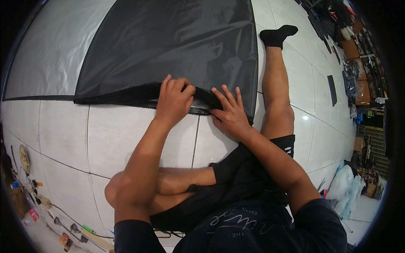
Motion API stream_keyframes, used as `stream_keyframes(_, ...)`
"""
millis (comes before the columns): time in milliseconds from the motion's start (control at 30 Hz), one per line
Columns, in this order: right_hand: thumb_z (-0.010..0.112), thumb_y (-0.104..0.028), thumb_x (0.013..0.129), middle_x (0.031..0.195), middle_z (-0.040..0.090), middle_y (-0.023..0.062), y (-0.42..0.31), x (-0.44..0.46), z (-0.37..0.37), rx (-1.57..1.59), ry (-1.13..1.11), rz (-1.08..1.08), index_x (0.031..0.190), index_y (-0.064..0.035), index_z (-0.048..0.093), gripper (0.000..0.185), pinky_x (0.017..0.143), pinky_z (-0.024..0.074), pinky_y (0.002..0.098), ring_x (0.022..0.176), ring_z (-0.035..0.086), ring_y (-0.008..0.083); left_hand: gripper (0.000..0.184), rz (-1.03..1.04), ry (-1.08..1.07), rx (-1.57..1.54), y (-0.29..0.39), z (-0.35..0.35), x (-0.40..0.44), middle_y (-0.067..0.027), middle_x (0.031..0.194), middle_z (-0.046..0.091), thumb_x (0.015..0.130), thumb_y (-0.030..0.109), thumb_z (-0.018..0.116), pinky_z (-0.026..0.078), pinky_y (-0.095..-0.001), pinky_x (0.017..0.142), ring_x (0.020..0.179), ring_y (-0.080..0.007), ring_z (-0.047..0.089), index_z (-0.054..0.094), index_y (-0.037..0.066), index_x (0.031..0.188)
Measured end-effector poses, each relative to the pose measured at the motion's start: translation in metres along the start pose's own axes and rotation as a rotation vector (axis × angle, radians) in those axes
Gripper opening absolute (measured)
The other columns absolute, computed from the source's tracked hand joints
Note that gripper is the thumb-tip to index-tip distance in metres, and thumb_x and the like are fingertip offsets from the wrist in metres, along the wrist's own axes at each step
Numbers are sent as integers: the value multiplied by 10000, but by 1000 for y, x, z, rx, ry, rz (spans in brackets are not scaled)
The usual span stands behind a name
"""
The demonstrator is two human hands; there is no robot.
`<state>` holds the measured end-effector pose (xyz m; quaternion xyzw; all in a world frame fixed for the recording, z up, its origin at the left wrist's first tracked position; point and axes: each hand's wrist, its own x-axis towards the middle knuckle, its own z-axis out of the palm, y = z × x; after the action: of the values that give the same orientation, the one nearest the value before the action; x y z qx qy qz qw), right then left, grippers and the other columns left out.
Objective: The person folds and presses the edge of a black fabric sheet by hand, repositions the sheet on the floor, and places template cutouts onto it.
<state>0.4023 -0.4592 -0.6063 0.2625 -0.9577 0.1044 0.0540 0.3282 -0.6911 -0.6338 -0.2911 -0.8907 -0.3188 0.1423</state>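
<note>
A large dark grey sheet (177,46), like coated fabric or plastic, lies on the floor with its frayed black edge towards me. My left hand (175,99) is closed on that black edge and lifts the upper layer, opening a gap above the lower one. Beside it, my right hand (231,113) rests at the edge near the sheet's right corner, with fingers spread over the upper layer. The right thumb points at the lower edge; whether it touches is unclear. A silvery sheet (46,55) extends to the left, partly under the dark one.
White floor tiles (126,135) surround the sheets. My outstretched leg (277,80) borders the right side. Tools and cords (63,227) lie at lower left. Cardboard boxes (362,88) and a clear plastic bag (344,185) stand at right, near a dark strip (332,90).
</note>
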Motion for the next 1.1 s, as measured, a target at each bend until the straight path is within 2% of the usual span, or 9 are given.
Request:
stream_keyframes(167,821,-218,810,1544,481,119,4,0,5,-80,-12,20,820,-113,765,120,1217,148,699,1508,336,369,179,35,7,27,0,0,-1,-84,1161,622,796,43,734,338,-569,1191,1127,-283,598,655,104,945)
stream_keyframes(233,811,-206,825,1504,515,105,5,2,1,5,29,67,838,-111,770,104,1211,150,707,1491,361,356,165,51,2,35,-1,0,-1,-87,1177,621,793,32,722,334,-568,1194,1142,-287,593,663,105,928)
stream_keyframes(300,806,-202,834,1482,530,102,5,4,-2,41,36,81,843,-111,771,98,1213,154,703,1483,371,352,147,82,-57,41,-2,-1,-2,-97,1240,614,782,22,711,323,-563,1204,1193,-294,571,723,117,894)
stream_keyframes(400,798,-193,850,1450,554,100,5,4,-6,52,47,103,872,-104,767,97,1216,165,691,1468,394,342,155,73,-92,24,1,-5,-3,-69,1269,620,810,29,673,303,-537,1210,1177,-269,567,784,133,842)
stream_keyframes(600,768,-167,881,1424,578,108,10,9,-5,-19,92,83,955,-75,703,134,1222,184,667,1446,437,321,111,40,-164,-61,8,-21,1,-75,1299,613,787,103,790,312,-543,1215,1255,-287,542,790,112,898)
stream_keyframes(767,763,-164,882,1431,568,126,9,6,-3,26,96,78,973,-83,664,157,1224,182,667,1466,414,334,98,33,-127,-17,-1,-8,-1,-66,1290,624,830,139,760,307,-519,1217,1251,-255,544,790,112,920)
stream_keyframes(833,785,-176,859,1483,532,141,3,2,-8,64,42,-1,947,-96,705,144,1226,172,673,1493,371,362,103,39,-112,-5,-1,-5,-2,-69,1287,627,825,133,763,315,-522,1212,1240,-255,553,781,109,923)
stream_keyframes(933,809,-194,832,1540,489,144,2,-1,-3,-1,-18,10,875,-102,749,118,1227,161,680,1512,335,383,128,53,-76,20,0,-2,-2,-70,1260,637,832,109,745,339,-526,1195,1196,-258,580,753,118,959)
stream_keyframes(1100,824,-213,813,1561,474,138,5,-3,5,-75,-29,-14,793,-93,764,135,1220,149,701,1515,331,382,134,62,30,60,1,5,-4,-69,1207,638,869,55,671,367,-529,1168,1131,-270,604,691,132,977)
